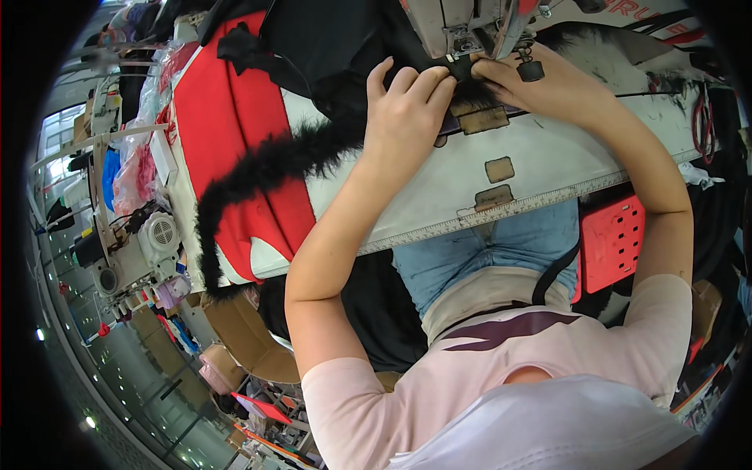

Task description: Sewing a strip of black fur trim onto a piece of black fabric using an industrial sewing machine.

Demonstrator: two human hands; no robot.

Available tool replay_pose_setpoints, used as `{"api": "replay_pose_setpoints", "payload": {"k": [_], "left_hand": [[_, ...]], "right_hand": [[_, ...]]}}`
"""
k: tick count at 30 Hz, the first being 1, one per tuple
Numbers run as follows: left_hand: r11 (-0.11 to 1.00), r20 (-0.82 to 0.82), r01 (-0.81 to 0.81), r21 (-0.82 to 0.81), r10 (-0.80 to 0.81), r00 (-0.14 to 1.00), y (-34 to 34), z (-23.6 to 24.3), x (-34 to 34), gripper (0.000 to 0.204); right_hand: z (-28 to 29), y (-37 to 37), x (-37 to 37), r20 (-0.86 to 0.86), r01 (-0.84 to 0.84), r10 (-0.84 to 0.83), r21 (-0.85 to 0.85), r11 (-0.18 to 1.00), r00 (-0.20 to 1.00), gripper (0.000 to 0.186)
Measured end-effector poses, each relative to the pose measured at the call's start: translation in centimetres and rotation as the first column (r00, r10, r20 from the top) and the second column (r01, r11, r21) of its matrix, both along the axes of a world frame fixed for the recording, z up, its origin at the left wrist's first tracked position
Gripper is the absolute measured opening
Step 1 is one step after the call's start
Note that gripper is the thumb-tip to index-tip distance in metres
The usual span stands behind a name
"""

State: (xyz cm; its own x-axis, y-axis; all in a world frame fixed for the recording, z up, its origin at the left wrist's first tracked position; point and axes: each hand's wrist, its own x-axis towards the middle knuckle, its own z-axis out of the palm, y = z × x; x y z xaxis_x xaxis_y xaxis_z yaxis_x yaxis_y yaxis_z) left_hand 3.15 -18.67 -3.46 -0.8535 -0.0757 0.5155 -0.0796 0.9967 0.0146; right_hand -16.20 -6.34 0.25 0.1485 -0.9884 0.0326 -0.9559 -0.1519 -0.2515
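Both my hands are at the foot of a sewing machine (474,35), at the top of the view. My left hand (409,110) is closed on the edge of black fabric (321,47) just left of the needle area, with its outermost finger lifted. On the other side, my right hand (540,84) pinches the dark, fuzzy edge of the work, its fingertips close to the presser foot. A black fluffy trim (274,160) runs from under my left wrist across the table and hangs over the near edge. The stitching point itself is partly hidden by the machine and my fingers.
Red fabric (227,117) lies on the white tabletop (407,204) at left, beneath the trim. A measuring tape (501,211) runs along the table's front edge. A red perforated plastic piece (613,243) is below the edge at right. Cardboard (243,333) stands lower left.
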Motion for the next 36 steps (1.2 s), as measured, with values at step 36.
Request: {"api": "replay_pose_setpoints", "payload": {"k": [36], "left_hand": [[0.985,-0.21,-0.046,-0.164,0.011,0.978,-2.4,-1.4,-2.5,0.008]], "right_hand": [[-3.3,-1.4,-1.7,0.129,0.037,0.023,-0.447,0.894,0.991,0.012]]}}
